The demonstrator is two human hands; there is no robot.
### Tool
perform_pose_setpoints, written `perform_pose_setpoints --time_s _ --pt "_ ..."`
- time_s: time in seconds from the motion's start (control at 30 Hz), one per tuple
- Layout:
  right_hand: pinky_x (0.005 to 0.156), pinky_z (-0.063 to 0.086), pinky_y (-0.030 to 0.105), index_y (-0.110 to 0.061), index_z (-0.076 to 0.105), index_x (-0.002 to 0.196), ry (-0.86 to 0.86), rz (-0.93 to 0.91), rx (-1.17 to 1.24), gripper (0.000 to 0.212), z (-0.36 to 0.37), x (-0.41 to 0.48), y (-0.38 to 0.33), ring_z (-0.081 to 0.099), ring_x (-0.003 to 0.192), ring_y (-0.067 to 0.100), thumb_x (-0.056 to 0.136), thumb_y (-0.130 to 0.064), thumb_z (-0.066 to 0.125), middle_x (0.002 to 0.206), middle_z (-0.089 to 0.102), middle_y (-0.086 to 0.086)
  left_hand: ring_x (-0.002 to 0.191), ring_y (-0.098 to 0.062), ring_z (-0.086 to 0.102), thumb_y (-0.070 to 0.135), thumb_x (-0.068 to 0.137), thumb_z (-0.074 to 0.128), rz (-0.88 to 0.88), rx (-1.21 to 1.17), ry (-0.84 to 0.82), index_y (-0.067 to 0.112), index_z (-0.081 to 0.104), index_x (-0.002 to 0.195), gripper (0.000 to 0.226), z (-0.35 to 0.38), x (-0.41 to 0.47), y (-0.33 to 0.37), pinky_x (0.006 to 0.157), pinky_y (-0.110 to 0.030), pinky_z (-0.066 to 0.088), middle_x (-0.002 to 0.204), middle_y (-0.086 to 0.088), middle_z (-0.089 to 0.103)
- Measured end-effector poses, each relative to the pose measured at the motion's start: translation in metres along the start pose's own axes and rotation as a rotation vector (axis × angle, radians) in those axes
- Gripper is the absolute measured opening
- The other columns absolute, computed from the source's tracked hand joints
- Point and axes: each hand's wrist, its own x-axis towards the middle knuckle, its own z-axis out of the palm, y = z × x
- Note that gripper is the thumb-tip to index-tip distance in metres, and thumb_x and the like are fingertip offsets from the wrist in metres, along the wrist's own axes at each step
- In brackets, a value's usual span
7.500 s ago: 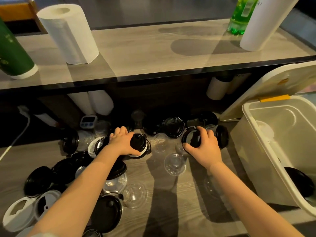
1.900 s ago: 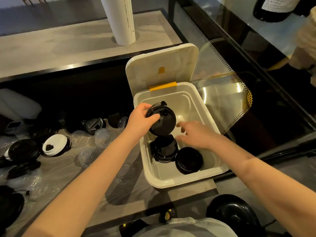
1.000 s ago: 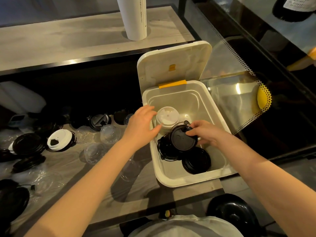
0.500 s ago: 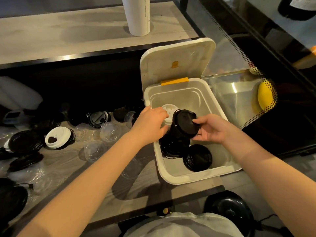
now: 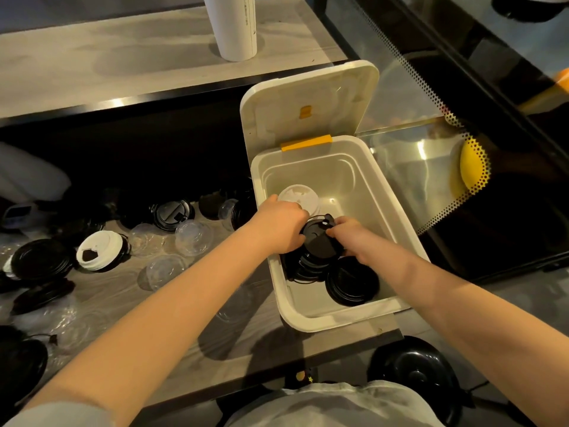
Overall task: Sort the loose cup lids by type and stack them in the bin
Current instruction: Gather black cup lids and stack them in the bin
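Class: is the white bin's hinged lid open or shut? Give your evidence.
Open: the hinged lid stands tipped back behind the bin, leaving its inside fully visible.

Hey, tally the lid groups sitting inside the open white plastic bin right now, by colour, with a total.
Black plastic lid stacks: 2, the tabbed stack beneath the black lid that the left hand and right hand grip, and the flat stack.
White plastic lid group: 1.
Total: 3.

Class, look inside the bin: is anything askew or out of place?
Yes: the black lid, gripped by the left hand and right hand, tilts above the black stack in the bin, not seated flat.
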Motion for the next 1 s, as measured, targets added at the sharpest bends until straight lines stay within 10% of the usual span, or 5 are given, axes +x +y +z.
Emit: perform_pose_setpoints --time_s 0.27,0.77,1.0 --pt "0.085 0.04 0.032 -0.017 0.045 0.127 0.149 -0.342 -0.728 0.038 0.007 -0.005 0.008 0.048 0.116 0.027 0.095 -0.036 0.048 0.128 0.047 0.007 0.118 -0.02 0.048 0.035 0.092 0.049 -0.062 -0.074 0.102 0.014 0.058 0.117 0.034 0.005 -0.018 -0.01 0.114 -0.041 0.011 0.12 -0.001 0.056" --pt "0.093 0.045 0.034 -0.018 0.037 0.137 -0.156 -0.35 -0.953 0.072 0.009 -0.005 -0.003 0.051 0.118 0.027 0.078 -0.037 0.073 0.129 0.051 0.009 0.12 -0.019 0.048 0.034 0.093 0.048 -0.064 -0.142 0.143 0.012 0.06 0.117 0.035 0.006 -0.03 -0.007 0.115 -0.037 0.008 0.122 -0.002 0.057" --pt "0.068 0.052 0.034 -0.008 0.049 0.124 -0.204 -0.137 -0.523 0.049 -0.012 0.012 0.0 0.057 0.076 0.021 0.082 -0.016 0.072 0.098 0.059 0.01 0.076 -0.019 0.052 0.035 0.091 0.05 0.001 0.154 -0.356 0.016 0.057 0.092 0.021 -0.012 0.004 0.021 0.065 -0.03 0.041 0.07 0.002 0.048"
